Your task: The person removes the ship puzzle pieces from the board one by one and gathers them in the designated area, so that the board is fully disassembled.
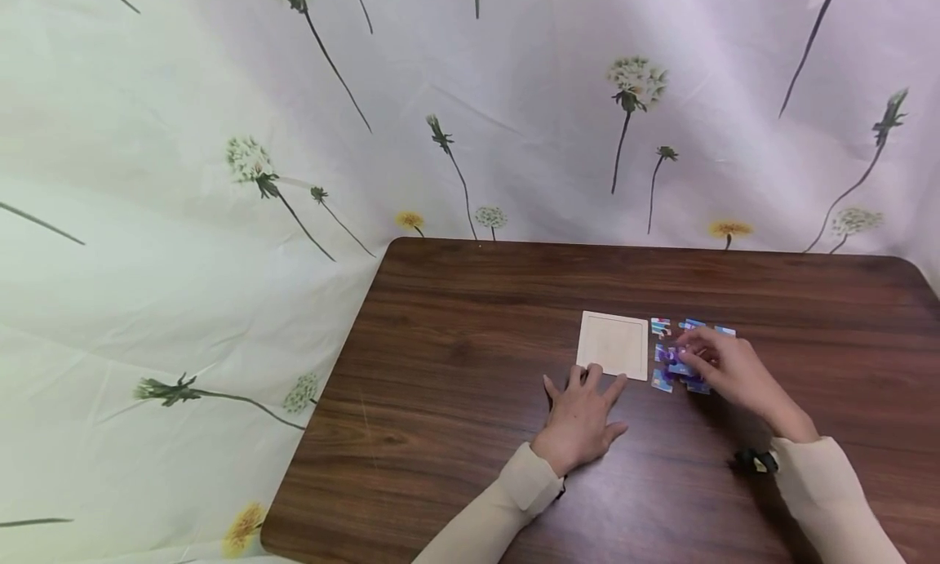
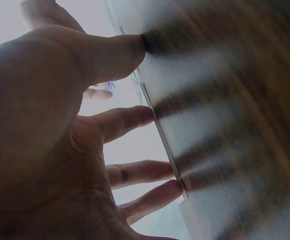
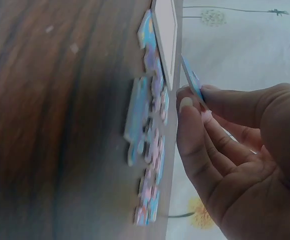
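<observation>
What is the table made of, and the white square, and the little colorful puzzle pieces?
The table looks like dark wood or a wood-look laminate: brown grain streaks with a slight sheen. The white square seems to be pale unpainted wood or thick card, matte, with a raised rim. The puzzle pieces look like thin flat board, wood or card, with a glossy blue-pink print.

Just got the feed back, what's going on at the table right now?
A person is working on a small jigsaw at a wooden table. The left hand rests flat, fingertips touching the near edge of the empty puzzle tray. The right hand pinches one puzzle piece just above the loose pieces lying right of the tray.
</observation>
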### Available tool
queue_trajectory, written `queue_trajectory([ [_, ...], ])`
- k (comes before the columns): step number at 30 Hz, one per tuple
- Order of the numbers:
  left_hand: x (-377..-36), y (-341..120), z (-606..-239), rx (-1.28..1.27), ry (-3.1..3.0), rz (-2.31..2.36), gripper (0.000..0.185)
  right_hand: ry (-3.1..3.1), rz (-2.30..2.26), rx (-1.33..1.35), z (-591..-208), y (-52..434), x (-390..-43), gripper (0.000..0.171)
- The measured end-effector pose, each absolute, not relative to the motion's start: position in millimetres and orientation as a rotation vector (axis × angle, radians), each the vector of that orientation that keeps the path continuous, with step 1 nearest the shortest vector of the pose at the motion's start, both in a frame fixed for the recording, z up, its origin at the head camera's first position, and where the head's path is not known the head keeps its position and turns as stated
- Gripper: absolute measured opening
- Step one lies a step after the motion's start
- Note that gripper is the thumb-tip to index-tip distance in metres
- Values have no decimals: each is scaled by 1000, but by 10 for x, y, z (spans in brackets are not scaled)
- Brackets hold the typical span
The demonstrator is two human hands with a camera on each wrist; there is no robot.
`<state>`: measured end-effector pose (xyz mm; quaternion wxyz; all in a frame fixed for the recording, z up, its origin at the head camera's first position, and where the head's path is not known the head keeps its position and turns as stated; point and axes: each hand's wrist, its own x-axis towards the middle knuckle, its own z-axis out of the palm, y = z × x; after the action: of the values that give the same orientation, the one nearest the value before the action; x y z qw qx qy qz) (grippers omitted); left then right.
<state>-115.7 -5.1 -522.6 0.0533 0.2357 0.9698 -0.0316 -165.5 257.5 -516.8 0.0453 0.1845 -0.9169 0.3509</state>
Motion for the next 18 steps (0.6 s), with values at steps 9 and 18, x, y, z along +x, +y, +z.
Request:
queue_trajectory([
  [9, -1153, -37, -5227, 712, 2943, -91, 70, -2815, 1134, 468, -5210, 2794, -1531, 12],
  [18, -1150, -43, -5217, 719, 2940, -76, 70, -2856, 1167, 344, -5241, 3056, -1374, 13],
])
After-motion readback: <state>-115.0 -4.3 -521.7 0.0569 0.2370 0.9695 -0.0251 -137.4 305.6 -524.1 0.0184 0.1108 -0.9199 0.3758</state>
